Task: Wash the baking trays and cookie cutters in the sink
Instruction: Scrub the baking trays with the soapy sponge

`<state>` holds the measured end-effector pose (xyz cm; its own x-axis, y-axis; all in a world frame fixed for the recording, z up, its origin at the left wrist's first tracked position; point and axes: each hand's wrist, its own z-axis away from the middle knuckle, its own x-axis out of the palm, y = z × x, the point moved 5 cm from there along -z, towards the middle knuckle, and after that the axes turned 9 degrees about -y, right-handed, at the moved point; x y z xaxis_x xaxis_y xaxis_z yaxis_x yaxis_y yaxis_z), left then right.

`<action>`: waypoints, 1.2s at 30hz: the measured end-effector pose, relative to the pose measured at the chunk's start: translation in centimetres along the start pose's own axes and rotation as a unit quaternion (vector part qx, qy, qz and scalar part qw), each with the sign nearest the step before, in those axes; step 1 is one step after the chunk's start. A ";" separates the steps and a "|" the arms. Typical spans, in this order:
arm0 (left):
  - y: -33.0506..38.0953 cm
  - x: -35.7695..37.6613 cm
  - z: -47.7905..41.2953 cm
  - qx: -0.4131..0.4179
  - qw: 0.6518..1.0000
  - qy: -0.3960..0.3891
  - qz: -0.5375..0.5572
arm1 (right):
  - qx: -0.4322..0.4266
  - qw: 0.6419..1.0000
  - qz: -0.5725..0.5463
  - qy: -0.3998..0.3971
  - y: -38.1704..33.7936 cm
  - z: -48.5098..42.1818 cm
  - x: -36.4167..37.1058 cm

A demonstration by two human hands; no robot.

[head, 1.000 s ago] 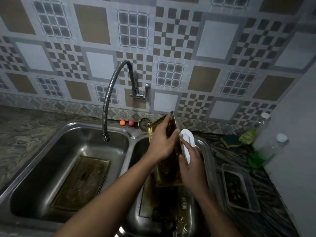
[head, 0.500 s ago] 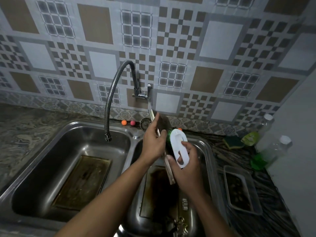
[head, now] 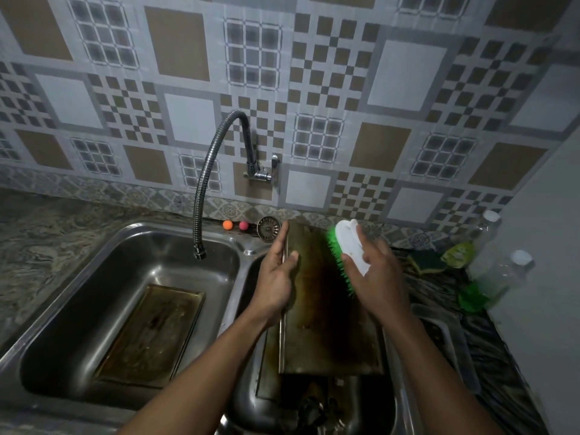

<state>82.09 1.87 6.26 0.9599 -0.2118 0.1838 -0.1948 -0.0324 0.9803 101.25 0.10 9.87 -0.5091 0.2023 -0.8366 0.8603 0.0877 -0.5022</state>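
Observation:
A dirty baking tray [head: 326, 312] is held over the right sink basin [head: 244, 296], its flat side turned up toward me. My left hand [head: 277, 274] grips its left edge. My right hand [head: 375, 274] holds a white scrub brush [head: 348, 246] with green bristles against the tray's upper right part. A second baking tray [head: 153, 334] lies flat in the left sink basin [head: 103, 277]. Another tray edge [head: 266, 372] and dark small items, possibly cookie cutters [head: 314, 409], sit in the right basin below.
A flexible tap [head: 213, 180] hangs over the left basin. Two small balls [head: 235, 225] and a drain strainer [head: 268, 227] rest on the sink's back rim. On the right counter stand a clear container [head: 452, 343], a sponge [head: 423, 260] and plastic bottles [head: 496, 271].
The tray in my left hand has turned from edge-on to flat side up. My right hand has brought the brush onto its surface.

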 end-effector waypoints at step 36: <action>0.4 -4.0 -0.1 0.054 0.985 0.159 0.030 | -0.080 0.996 -0.043 0.004 -7.4 5.0 4.3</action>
<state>78.19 2.80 5.89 0.9572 0.1005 0.2713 -0.2568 -0.1371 0.9567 92.56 -4.60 8.89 -0.5818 0.1949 -0.7896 0.8070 0.2595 -0.5305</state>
